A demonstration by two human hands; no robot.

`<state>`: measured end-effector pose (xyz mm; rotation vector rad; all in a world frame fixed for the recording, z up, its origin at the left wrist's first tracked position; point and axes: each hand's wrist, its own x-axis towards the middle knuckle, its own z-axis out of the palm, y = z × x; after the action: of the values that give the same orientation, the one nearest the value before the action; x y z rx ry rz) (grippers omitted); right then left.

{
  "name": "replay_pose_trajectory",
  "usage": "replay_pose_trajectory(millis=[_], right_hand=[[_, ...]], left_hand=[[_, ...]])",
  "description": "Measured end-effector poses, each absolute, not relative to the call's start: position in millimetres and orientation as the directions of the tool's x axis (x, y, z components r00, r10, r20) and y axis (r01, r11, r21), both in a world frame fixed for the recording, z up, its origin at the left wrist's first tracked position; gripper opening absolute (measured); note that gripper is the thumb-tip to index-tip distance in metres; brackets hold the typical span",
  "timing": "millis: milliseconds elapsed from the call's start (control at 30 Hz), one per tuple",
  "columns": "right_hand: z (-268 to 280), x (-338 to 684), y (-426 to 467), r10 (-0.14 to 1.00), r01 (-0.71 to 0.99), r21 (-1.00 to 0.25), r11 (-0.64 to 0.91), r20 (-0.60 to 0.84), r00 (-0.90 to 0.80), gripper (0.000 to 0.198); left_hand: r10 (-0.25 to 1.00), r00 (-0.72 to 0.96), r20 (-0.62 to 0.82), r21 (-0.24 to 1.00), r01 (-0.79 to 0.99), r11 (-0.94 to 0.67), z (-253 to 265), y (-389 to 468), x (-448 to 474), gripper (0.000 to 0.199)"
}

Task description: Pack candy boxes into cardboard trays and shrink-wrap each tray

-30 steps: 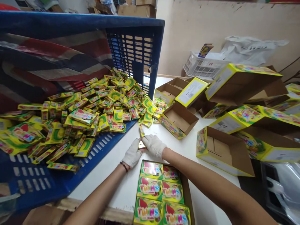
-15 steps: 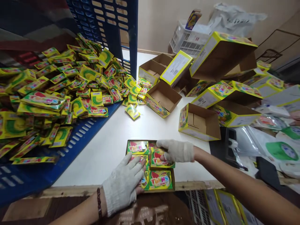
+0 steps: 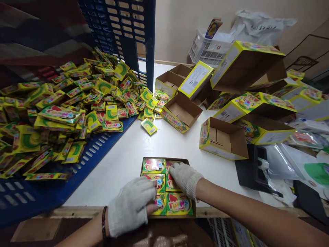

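Observation:
In front of me an open display box (image 3: 194,208) sits at the table's front edge, filled with flat TWINS packs in two columns. My left hand (image 3: 132,204), in a white glove with bare fingertips, lies with outstretched fingers over the left column, touching a lower-left pack (image 3: 161,202). Gloved the same way, my right hand (image 3: 185,177) rests on the right column, its fingers slightly bent over the middle-right pack (image 3: 170,183) and partly hiding the pack above. Fully visible is the lower-right pack (image 3: 179,204). Neither hand lifts anything.
A blue crate (image 3: 84,154) on its side spills a heap of small yellow-green packs (image 3: 102,103) at left. Empty cardboard boxes (image 3: 223,139) pile up at right. Behind them stand a white crate (image 3: 203,48) and a white sack (image 3: 259,25). Plastic bags (image 3: 280,159) lie far right.
The pack my right hand held tilted over the right column now lies down in the box. That hand has shifted onto the packs; my left hand has drawn slightly back. The view has shifted slightly.

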<state>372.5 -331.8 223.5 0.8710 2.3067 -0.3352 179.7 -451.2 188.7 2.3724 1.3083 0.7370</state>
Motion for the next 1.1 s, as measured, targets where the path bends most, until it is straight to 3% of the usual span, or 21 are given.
replay_pose_trajectory(millis=[100,200,367,467,567,633,700,767,867,967,1033,1100], right_hand=[[226.6,364.7,-326.8,0.46,0.681,-0.037,0.731,-0.71,-0.532,0.039],[226.7,362.8,-321.6,0.454,0.687,-0.057,0.725,-0.71,-0.538,0.043],[220.2,371.2,-320.3,0.473,0.714,-0.108,0.692,-0.679,-0.561,0.043],[223.4,379.6,-317.9,0.502,0.755,-0.219,0.618,-0.629,-0.593,0.039],[236.2,386.0,-308.9,0.678,0.767,-0.376,0.519,-0.366,-0.638,0.027],[247.0,388.1,-299.8,0.798,0.739,-0.446,0.506,-0.083,-0.597,0.036],[256.7,389.7,-291.5,0.843,0.72,-0.489,0.492,0.061,-0.535,0.046],[263.4,392.3,-287.0,0.851,0.723,-0.53,0.442,-0.005,-0.524,0.039],[266.3,399.7,-289.1,0.816,0.763,-0.534,0.365,-0.21,-0.538,0.016],[263.1,406.8,-295.6,0.819,0.813,-0.494,0.307,-0.298,-0.49,0.022],[261.0,408.9,-298.2,0.821,0.824,-0.499,0.267,-0.329,-0.466,0.029],[260.8,410.0,-298.5,0.807,0.817,-0.522,0.245,-0.357,-0.471,0.023]], left_hand=[[0.912,0.272,0.308,0.525,0.751,-0.401,186.6,-394.6,155.3,0.03],[0.96,0.228,0.165,0.441,0.853,-0.279,176.9,-316.9,136.8,0.04],[0.964,0.227,0.141,0.414,0.871,-0.265,162.9,-235.1,131.9,0.028],[0.966,0.234,0.11,0.437,0.861,-0.258,166.0,-226.8,131.8,0.02],[0.972,0.224,0.069,0.481,0.846,-0.229,184.2,-238.3,135.6,0.012],[0.968,0.247,0.05,0.515,0.824,-0.237,202.9,-256.3,144.9,0.013],[0.947,0.317,0.059,0.595,0.75,-0.288,221.0,-281.4,160.0,0.017],[0.919,0.37,0.134,0.726,0.594,-0.345,231.7,-308.6,177.8,0.02],[0.955,0.194,0.226,0.866,0.409,-0.288,227.1,-339.9,201.7,0.022],[0.99,-0.06,0.126,0.943,0.318,-0.101,207.5,-353.3,218.5,0.018],[0.986,-0.155,0.061,0.966,0.258,-0.019,196.4,-355.7,226.7,0.019],[0.978,-0.206,0.043,0.974,0.228,0.006,190.8,-357.1,231.5,0.02]])
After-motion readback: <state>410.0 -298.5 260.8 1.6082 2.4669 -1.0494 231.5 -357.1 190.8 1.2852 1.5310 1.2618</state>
